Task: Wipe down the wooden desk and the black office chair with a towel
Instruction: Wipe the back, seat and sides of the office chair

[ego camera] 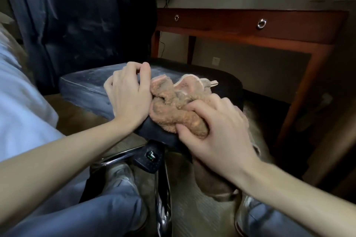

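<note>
Gripping towel [179, 106], right hand [217, 131] beside left hand [129, 94].

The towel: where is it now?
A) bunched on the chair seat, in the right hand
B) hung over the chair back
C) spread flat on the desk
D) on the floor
A: the right hand grips the bunched towel on the chair seat, with the left hand beside it.

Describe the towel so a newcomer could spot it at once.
Start at the black office chair before the wooden desk. On its seat's front edge lies a bunched towel, gripped by the right hand. It alone is fuzzy and tan against dark upholstery.
</note>
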{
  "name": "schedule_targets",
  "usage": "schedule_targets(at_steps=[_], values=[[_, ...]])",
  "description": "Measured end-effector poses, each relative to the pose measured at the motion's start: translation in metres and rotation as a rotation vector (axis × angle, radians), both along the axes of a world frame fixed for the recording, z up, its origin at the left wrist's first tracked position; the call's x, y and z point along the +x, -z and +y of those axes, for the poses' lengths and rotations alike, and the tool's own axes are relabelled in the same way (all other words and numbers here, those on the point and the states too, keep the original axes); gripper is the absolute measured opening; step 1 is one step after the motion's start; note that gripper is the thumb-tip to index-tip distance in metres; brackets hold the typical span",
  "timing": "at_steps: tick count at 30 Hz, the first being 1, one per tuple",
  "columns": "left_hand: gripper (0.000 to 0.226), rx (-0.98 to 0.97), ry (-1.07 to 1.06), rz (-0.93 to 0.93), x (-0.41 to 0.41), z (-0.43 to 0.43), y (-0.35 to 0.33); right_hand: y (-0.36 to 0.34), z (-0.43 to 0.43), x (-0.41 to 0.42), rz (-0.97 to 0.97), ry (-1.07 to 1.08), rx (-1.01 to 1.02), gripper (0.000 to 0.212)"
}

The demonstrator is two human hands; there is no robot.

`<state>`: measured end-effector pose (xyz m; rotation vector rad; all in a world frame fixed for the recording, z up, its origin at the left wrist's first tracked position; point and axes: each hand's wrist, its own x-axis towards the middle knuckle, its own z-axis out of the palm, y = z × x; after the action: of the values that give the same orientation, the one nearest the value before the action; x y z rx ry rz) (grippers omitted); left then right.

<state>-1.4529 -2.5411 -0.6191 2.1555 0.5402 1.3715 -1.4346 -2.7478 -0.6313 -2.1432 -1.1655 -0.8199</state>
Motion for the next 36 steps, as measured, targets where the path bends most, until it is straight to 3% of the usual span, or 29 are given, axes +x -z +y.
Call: schedule_targets(at_steps=[3,5,7,9,11,13,14,16,17,19,22,26,29,33,36], values=[[0.052,0.014,0.036,0.049,-0.003,0.003,-0.002,-0.013,-0.021,0.022,-0.128,-0.103,-0.150,0.037],[0.053,0.061,0.091,0.084,-0.004,0.010,-0.004,-0.021,-0.045,0.054,-0.145,-0.011,-0.247,0.032],[0.045,0.110,0.099,0.190,-0.004,0.018,-0.008,-0.035,-0.066,0.086,0.130,0.154,-0.299,0.019],[0.036,0.160,0.059,0.314,-0.003,0.030,-0.010,-0.046,-0.077,0.117,0.513,0.166,-0.200,0.008],[0.034,0.253,0.050,0.370,-0.002,0.039,-0.008,-0.051,-0.083,0.134,0.590,0.172,-0.092,0.006],[0.035,0.328,0.082,0.323,0.000,0.040,-0.003,-0.056,-0.072,0.135,0.514,0.131,0.018,0.016],[0.036,0.331,0.090,0.276,0.001,0.038,-0.001,-0.058,-0.063,0.133,0.496,0.086,0.031,0.033],[0.038,0.309,0.071,0.185,0.004,0.029,0.002,-0.060,-0.041,0.125,0.524,-0.004,-0.088,0.074],[0.038,0.304,0.053,0.165,0.006,0.024,0.002,-0.056,-0.031,0.124,0.535,-0.014,-0.189,0.084],[0.037,0.305,0.028,0.145,0.009,0.017,0.003,-0.045,-0.016,0.127,0.554,0.003,-0.309,0.075],[0.033,0.307,0.005,0.136,0.014,0.003,0.006,-0.033,-0.014,0.129,0.669,-0.059,-0.128,0.053],[0.033,0.290,0.009,0.142,0.022,-0.015,0.007,-0.025,-0.026,0.107,0.507,0.002,0.085,0.031],[0.036,0.245,0.034,0.156,0.026,-0.023,0.006,-0.009,-0.039,0.076,0.398,0.014,0.205,0.026],[0.040,0.296,0.116,0.229,0.024,-0.014,-0.004,0.005,-0.064,0.058,0.174,0.163,0.226,0.028],[0.059,0.416,0.168,0.306,0.019,0.023,-0.017,0.025,-0.086,0.062,0.160,0.214,0.267,0.043]])
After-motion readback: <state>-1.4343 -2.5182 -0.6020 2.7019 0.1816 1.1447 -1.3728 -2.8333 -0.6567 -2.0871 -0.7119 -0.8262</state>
